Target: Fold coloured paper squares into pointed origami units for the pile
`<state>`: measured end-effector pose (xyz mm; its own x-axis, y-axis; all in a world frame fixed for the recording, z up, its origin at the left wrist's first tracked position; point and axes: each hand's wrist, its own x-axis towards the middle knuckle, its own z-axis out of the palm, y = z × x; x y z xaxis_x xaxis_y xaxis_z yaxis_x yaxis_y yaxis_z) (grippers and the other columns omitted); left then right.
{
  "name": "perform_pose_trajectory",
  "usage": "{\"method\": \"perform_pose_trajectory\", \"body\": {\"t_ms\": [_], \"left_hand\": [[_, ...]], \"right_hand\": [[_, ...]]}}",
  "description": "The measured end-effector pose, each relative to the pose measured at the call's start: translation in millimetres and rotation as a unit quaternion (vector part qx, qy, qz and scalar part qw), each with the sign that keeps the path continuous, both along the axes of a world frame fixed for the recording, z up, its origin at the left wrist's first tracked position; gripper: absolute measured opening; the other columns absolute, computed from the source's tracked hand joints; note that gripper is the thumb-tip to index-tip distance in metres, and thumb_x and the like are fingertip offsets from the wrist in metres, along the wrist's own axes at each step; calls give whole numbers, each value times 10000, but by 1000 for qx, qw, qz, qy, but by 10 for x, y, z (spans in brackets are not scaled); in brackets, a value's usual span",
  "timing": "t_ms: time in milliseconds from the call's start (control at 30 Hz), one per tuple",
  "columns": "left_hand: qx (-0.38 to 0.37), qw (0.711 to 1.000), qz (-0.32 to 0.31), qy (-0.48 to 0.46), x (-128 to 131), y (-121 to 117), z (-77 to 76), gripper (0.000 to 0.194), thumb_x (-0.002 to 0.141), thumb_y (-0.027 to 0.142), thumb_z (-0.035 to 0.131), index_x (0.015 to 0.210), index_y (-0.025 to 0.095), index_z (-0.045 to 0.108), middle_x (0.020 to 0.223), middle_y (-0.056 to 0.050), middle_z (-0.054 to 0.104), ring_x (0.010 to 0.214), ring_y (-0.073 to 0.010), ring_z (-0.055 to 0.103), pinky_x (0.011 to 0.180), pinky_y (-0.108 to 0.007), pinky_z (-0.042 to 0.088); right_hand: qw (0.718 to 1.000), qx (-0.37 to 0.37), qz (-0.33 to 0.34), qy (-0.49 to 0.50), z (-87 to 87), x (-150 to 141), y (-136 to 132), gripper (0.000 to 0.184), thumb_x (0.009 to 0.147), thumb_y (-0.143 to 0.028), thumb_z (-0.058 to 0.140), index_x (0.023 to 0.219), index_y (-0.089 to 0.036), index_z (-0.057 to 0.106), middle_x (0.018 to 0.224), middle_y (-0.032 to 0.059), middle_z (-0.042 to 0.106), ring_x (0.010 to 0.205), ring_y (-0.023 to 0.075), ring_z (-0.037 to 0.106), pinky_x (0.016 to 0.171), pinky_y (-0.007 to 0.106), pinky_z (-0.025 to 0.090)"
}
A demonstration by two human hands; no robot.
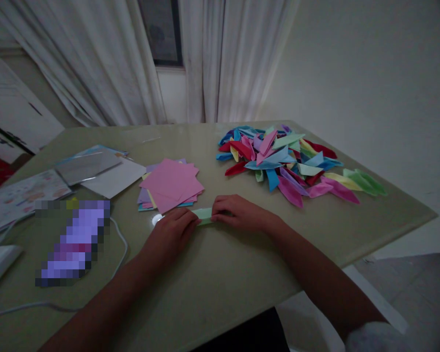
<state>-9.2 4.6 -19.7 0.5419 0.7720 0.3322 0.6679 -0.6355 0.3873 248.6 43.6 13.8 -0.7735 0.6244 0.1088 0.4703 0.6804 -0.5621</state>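
A narrow folded strip of light green paper (204,215) lies at the table's middle, stretched between my two hands. My left hand (174,226) pinches its left end, thumb and fingers closed on it. At the right end, my right hand (236,212) grips the strip with curled fingers. Both ends of the paper are hidden under the fingers. Just beyond my left hand sits a loose stack of square coloured paper (172,183), pink on top. Farther right is a heap of folded paper pieces (275,156) in many colours.
At the left lie a phone with a blurred screen (77,239), a white cable (122,239), a clear plastic sheet (91,166), white paper (117,178) and a patterned sheet (25,198). A white device (0,264) sits at the left edge. Curtains (238,58) hang behind the table (220,293).
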Motion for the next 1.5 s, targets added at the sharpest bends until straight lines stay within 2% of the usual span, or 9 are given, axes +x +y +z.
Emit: {"method": "perform_pose_trajectory", "body": {"t_ms": [133, 267, 500, 600, 833, 1067, 1200, 1333, 1500], "left_hand": [[-79, 996, 28, -35, 14, 27, 58, 252, 1101, 309, 497, 956, 196, 669, 913, -50, 709, 850, -226, 686, 772, -342, 509], [-112, 990, 41, -78, -12, 57, 3, 242, 1089, 323, 504, 984, 201, 685, 1001, -70, 704, 924, -237, 691, 834, -364, 532], [-27, 996, 78, -25, -35, 46, -122, 306, 1081, 351, 550, 1243, 173, 739, 1176, -137, 722, 1075, -317, 659, 975, -486, 543], [-1, 996, 86, 14, -35, 44, -121, 288, 1067, 354, 578, 1219, 208, 773, 1174, -133, 728, 1071, -339, 642, 980, -516, 537], [-64, 992, 111, -20, -22, 75, -117, 178, 1012, 305, 666, 1111, 198, 768, 1032, -97, 706, 1007, -323, 638, 925, -474, 524], [-92, 990, 93, -44, -65, 47, -98, 119, 989, 314, 662, 996, 202, 700, 1023, -91, 685, 984, -316, 588, 896, -467, 471], [-136, 982, 94, -91, -69, 17, -93, 131, 973, 278, 621, 1054, 186, 669, 947, -76, 674, 912, -292, 595, 815, -426, 460], [-156, 969, 69, -177, -68, -17, -6, 283, 1037, 320, 528, 1234, 200, 692, 978, -63, 659, 901, -254, 618, 808, -389, 476], [-236, 956, -9, -176, -50, -114, 195, 275, 1059, 391, 559, 1081, 224, 776, 985, -54, 681, 887, -224, 638, 768, -346, 478]], "right_hand": [[1000, -18, -5, 18, -10, 37, 45, 146, 1054, -198, 650, 984, -133, 760, 967, 68, 693, 866, 178, 657, 809, 281, 476], [999, -34, -28, 24, -53, 107, 114, 117, 1035, -211, 676, 997, -149, 767, 974, 64, 701, 874, 184, 659, 813, 289, 474], [998, -15, -65, 7, -89, 176, 151, 87, 971, -241, 766, 930, -163, 767, 1066, 97, 712, 962, 224, 667, 883, 343, 482], [998, -9, -69, 6, -86, 179, 160, 95, 974, -253, 767, 952, -161, 757, 1063, 98, 713, 981, 233, 660, 898, 354, 474], [997, -5, -77, -6, -50, 174, 148, 52, 968, -193, 752, 987, -154, 722, 1002, 65, 678, 920, 208, 623, 837, 321, 440], [995, -11, -99, -10, -61, 171, 115, 256, 895, -207, 839, 1120, -161, 727, 1080, 74, 662, 932, 203, 613, 824, 304, 452], [995, -21, -101, -5, -76, 170, 115, 237, 881, -264, 860, 1063, -160, 750, 1048, 63, 632, 869, 179, 594, 770, 283, 437], [987, -60, -127, 80, -55, 183, 152, 187, 936, -337, 800, 912, -167, 726, 847, 3, 618, 761, 157, 560, 709, 274, 402], [951, -156, -123, 239, 11, 66, 84, 303, 876, -439, 856, 812, -171, 730, 737, -25, 596, 702, 138, 547, 665, 267, 407]]}}
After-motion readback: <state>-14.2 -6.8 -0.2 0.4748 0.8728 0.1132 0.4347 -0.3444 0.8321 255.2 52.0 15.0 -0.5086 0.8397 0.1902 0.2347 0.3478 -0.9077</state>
